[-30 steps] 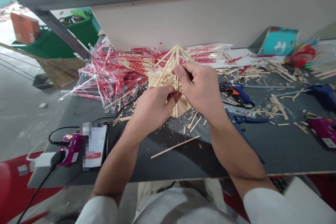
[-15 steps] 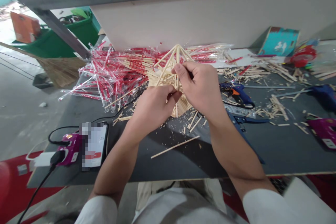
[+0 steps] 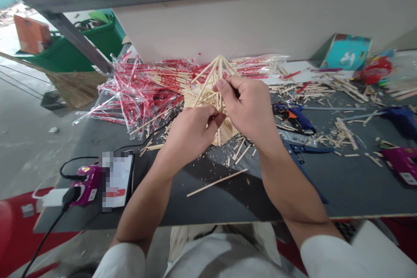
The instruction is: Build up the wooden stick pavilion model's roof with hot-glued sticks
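Observation:
A cone-shaped frame of glued pale wooden sticks (image 3: pixel 208 91) stands on the dark work table (image 3: pixel 182 202), its tip pointing away from me. My left hand (image 3: pixel 192 134) grips its lower part, with the fingers pinched in among the sticks. My right hand (image 3: pixel 247 110) holds the frame higher up, thumb and fingertips closed on the sticks. Behind it lies a heap of chopsticks in red-printed plastic wrappers (image 3: pixel 137 95). The hands hide the frame's middle.
A blue glue gun (image 3: pixel 295 117) and blue-handled cutters (image 3: pixel 299 150) lie right of my hands among stick offcuts (image 3: pixel 345 132). A second glue gun (image 3: pixel 399 119) sits farther right. A phone (image 3: pixel 117 181) and a magenta device (image 3: pixel 86 181) with cables are at the left.
Both hands stay on the frame with no clear change in grip. The whole view shifts only slightly.

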`<move>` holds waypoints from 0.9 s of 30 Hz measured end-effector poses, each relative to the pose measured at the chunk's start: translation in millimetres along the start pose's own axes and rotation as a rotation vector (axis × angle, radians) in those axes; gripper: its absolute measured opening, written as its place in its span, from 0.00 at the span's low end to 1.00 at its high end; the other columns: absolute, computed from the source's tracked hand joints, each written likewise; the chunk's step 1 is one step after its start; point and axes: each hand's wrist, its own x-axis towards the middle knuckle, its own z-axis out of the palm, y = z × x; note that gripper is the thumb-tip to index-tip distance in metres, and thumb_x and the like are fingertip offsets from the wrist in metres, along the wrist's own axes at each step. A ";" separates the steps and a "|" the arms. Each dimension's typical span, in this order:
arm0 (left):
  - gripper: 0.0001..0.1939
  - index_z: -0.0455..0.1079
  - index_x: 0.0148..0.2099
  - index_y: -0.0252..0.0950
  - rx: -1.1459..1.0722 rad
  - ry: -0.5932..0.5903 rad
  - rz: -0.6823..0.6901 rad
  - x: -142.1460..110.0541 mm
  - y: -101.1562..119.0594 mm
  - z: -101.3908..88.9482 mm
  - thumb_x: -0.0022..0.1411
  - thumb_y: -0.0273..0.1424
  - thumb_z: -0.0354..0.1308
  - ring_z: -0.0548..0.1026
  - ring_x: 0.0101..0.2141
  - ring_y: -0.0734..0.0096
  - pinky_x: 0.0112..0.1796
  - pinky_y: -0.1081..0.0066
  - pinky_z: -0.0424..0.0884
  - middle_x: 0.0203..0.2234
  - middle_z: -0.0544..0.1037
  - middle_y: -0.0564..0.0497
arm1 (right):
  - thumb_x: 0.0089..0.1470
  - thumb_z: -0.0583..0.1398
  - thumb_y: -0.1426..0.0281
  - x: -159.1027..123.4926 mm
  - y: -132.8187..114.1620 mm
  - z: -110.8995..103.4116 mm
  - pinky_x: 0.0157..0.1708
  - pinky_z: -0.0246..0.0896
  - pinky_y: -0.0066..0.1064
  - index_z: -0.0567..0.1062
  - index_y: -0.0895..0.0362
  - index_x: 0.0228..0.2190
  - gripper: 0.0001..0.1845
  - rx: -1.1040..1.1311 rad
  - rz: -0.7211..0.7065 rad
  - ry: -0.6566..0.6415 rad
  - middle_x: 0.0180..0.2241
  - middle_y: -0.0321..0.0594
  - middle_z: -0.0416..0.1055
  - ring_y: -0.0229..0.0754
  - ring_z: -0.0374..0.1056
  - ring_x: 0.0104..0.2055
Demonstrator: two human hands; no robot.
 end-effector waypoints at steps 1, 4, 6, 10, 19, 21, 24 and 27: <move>0.15 0.74 0.33 0.36 0.000 0.000 0.000 -0.1 0.0 0.3 0.72 0.35 0.53 0.67 0.24 0.72 0.30 0.67 0.56 0.27 0.80 0.49 | 0.72 0.52 0.51 0.1 0.0 0.0 0.32 0.48 0.36 0.78 0.56 0.29 0.29 -0.001 -0.001 0.000 0.22 0.36 0.66 0.38 0.59 0.26; 0.16 0.72 0.32 0.36 -0.002 0.004 0.015 -0.5 0.0 1.2 0.72 0.35 0.53 0.66 0.24 0.73 0.30 0.67 0.55 0.26 0.79 0.49 | 0.72 0.52 0.50 0.2 -0.2 0.0 0.32 0.48 0.35 0.78 0.56 0.28 0.30 -0.003 0.001 -0.001 0.22 0.36 0.66 0.37 0.58 0.25; 0.16 0.72 0.31 0.36 -0.003 0.006 0.023 -0.5 0.2 1.6 0.72 0.34 0.53 0.65 0.23 0.74 0.30 0.67 0.55 0.26 0.79 0.49 | 0.72 0.52 0.50 0.2 -0.4 -0.1 0.32 0.48 0.35 0.78 0.56 0.28 0.30 -0.001 0.002 0.004 0.22 0.36 0.66 0.37 0.58 0.25; 0.16 0.73 0.32 0.35 -0.011 -0.006 0.017 0.0 0.3 1.0 0.72 0.34 0.53 0.67 0.24 0.74 0.29 0.67 0.55 0.27 0.80 0.49 | 0.72 0.52 0.49 0.3 -1.0 -0.6 0.32 0.48 0.35 0.78 0.56 0.28 0.30 0.005 -0.001 0.006 0.22 0.36 0.67 0.37 0.59 0.25; 0.16 0.71 0.31 0.36 -0.016 0.006 0.019 0.4 -0.4 1.3 0.72 0.35 0.53 0.68 0.23 0.73 0.29 0.67 0.55 0.26 0.80 0.49 | 0.73 0.51 0.49 1.0 -0.2 -1.0 0.33 0.50 0.35 0.78 0.56 0.29 0.31 0.003 -0.020 -0.010 0.25 0.39 0.71 0.39 0.63 0.28; 0.15 0.70 0.31 0.36 -0.019 0.007 0.020 0.3 -0.2 1.6 0.71 0.34 0.53 0.67 0.24 0.73 0.29 0.67 0.55 0.26 0.79 0.49 | 0.73 0.51 0.50 0.9 0.0 -1.3 0.33 0.50 0.35 0.78 0.56 0.29 0.30 0.003 -0.021 -0.017 0.25 0.39 0.71 0.39 0.64 0.29; 0.15 0.70 0.31 0.36 -0.009 0.008 0.016 0.2 -0.4 2.1 0.71 0.34 0.54 0.65 0.23 0.73 0.29 0.67 0.55 0.25 0.78 0.50 | 0.73 0.51 0.52 0.6 0.0 -2.2 0.33 0.50 0.35 0.78 0.56 0.30 0.29 -0.003 -0.020 -0.032 0.25 0.38 0.71 0.39 0.63 0.28; 0.15 0.69 0.30 0.36 0.005 0.010 0.012 -0.1 -0.8 2.2 0.70 0.34 0.55 0.62 0.23 0.74 0.29 0.67 0.53 0.23 0.75 0.51 | 0.73 0.51 0.54 0.5 -0.4 -3.2 0.33 0.49 0.35 0.78 0.56 0.30 0.27 -0.007 -0.017 -0.047 0.24 0.38 0.70 0.39 0.62 0.27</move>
